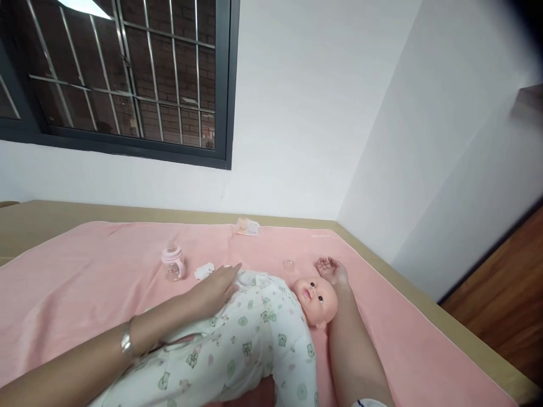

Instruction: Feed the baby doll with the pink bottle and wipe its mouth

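Observation:
A baby doll [250,333] in white clothes with green bear prints lies on its back on a pink cloth [127,254], its head to the right. My left hand [218,291] rests flat on the doll's front, fingers stretched out; a silver bracelet circles that wrist. Past the top of the doll's head, my right hand [333,270] lies palm up with loosely curled, parted fingers and nothing in it. The right forearm runs alongside the doll's head.
A pink-topped baby bottle [173,262] with a handle stands left of the doll. Beside it lies a small white item [204,271]. A clear round piece [288,265] sits near the doll's head, and a small packet [247,226] lies at the back edge. A wall and barred window [127,73] stand behind.

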Demonstrator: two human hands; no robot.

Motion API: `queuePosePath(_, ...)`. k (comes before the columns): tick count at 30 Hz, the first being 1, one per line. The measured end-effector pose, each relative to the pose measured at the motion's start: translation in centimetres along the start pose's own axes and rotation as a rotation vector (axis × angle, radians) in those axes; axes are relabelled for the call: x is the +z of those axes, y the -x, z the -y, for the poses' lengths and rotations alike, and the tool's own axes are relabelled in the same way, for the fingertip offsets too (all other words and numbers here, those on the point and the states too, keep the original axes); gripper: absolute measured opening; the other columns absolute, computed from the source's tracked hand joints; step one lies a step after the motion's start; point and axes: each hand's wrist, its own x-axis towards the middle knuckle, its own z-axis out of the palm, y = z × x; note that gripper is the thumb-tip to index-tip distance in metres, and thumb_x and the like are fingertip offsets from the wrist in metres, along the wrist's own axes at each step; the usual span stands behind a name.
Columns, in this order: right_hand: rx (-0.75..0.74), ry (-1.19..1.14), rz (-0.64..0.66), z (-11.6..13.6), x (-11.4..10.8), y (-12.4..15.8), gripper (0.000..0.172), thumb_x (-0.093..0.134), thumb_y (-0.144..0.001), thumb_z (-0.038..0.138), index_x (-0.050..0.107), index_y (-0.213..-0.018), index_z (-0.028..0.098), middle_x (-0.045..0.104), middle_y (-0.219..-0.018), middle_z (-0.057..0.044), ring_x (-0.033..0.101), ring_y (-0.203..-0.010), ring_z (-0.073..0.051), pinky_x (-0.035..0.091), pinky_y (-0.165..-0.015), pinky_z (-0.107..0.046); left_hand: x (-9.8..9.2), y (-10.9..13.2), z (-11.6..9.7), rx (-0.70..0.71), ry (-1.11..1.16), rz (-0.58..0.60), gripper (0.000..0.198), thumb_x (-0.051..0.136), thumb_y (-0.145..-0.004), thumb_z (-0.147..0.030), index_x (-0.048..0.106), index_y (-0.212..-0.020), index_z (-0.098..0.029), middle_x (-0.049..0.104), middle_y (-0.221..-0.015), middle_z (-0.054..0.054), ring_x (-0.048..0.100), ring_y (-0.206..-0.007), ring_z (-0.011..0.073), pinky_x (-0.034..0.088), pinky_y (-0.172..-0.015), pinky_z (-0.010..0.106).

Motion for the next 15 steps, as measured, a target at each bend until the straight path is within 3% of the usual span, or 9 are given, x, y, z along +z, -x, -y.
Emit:
queuePosePath(2,0.084,0.03,0.084,-0.5,0.0,0.5,0.004,0.047,-0.081,0.024,0.048,-0.08,0.02,0.062,-0.081,-0.005,0.065,-0.08,-0.015,0.054,-0.088,-0.031,1.6,3.6,0.2,0.05,-0.042,-0.094,0.048,0.037,-0.097,-0.028,0.038,-0.145,-0.021,0.051,-0.147,0.01,0.044,-0.138,0.0278,0.038,-0.114,0.047)
queuePosePath(4,0.273,0.266,0.281,-0.4,0.4,0.9,0.021,0.065,-0.077,0.036,0.059,-0.088,0.019,0.066,-0.097,-0.009,0.066,-0.093,-0.018,0.054,-0.089,-0.031,4.3,6.7,1.5,0.265,-0.231,-0.364,0.053,0.042,-0.093,-0.03,0.038,-0.146,-0.02,0.056,-0.143,0.008,0.045,-0.137,0.0281,0.033,-0.117,0.048)
queuePosePath(5,0.294,0.389,0.319,0.1,0.7,1.1,0.029,0.07,-0.074,0.038,0.063,-0.096,0.019,0.066,-0.107,-0.01,0.065,-0.1,-0.019,0.054,-0.09,-0.03,5.7,7.7,2.4,0.392,-0.327,-0.471,0.056,0.045,-0.093,-0.036,0.039,-0.146,-0.018,0.06,-0.139,0.008,0.049,-0.134,0.0258,0.032,-0.118,0.043)
queuePosePath(6,0.303,0.526,0.335,0.8,1.3,1.1,0.033,0.073,-0.072,0.039,0.064,-0.096,0.018,0.066,-0.108,-0.011,0.065,-0.099,-0.02,0.054,-0.089,-0.03,7.0,8.4,3.3,0.515,-0.425,-0.552,0.056,0.047,-0.094,-0.041,0.043,-0.144,-0.016,0.066,-0.131,0.007,0.055,-0.127,0.0224,0.032,-0.119,0.037)
queuePosePath(8,0.282,0.869,0.366,2.7,3.1,1.2,0.038,0.068,-0.074,0.046,0.066,-0.097,0.016,0.065,-0.106,-0.014,0.066,-0.086,-0.019,0.054,-0.083,-0.033,8.8,8.8,4.8,0.587,-0.584,-0.664,0.046,0.051,-0.095,-0.039,0.054,-0.136,-0.018,0.07,-0.125,0.005,0.058,-0.121,0.0207,0.03,-0.12,0.035)
queuePosePath(11,0.209,1.316,0.333,4.7,6.9,1.5,0.048,0.067,-0.07,0.049,0.064,-0.107,0.019,0.061,-0.116,-0.015,0.064,-0.083,-0.023,0.053,-0.078,-0.046,9.3,8.4,4.9,0.588,-0.575,-0.865,0.026,0.05,-0.097,-0.032,0.066,-0.118,-0.029,0.074,-0.113,-0.001,0.063,-0.112,0.0207,0.021,-0.124,0.044)
queuePosePath(13,0.239,1.47,0.367,4.3,9.6,1.9,0.056,0.073,-0.06,0.041,0.062,-0.112,0.022,0.06,-0.119,-0.014,0.064,-0.093,-0.029,0.051,-0.081,-0.055,8.9,8.3,4.2,0.568,-0.485,-0.961,0.023,0.048,-0.097,-0.031,0.068,-0.109,-0.032,0.075,-0.105,-0.004,0.065,-0.105,0.0192,0.015,-0.125,0.047)
queuePosePath(15,0.249,1.504,0.364,2.6,11.7,2.5,0.064,0.078,-0.046,0.027,0.064,-0.109,0.021,0.066,-0.104,-0.013,0.064,-0.09,-0.033,0.049,-0.08,-0.059,8.6,8.3,3.7,0.563,-0.456,-0.979,0.019,0.05,-0.097,-0.03,0.067,-0.106,-0.032,0.075,-0.102,-0.006,0.066,-0.102,0.0168,0.019,-0.124,0.043)
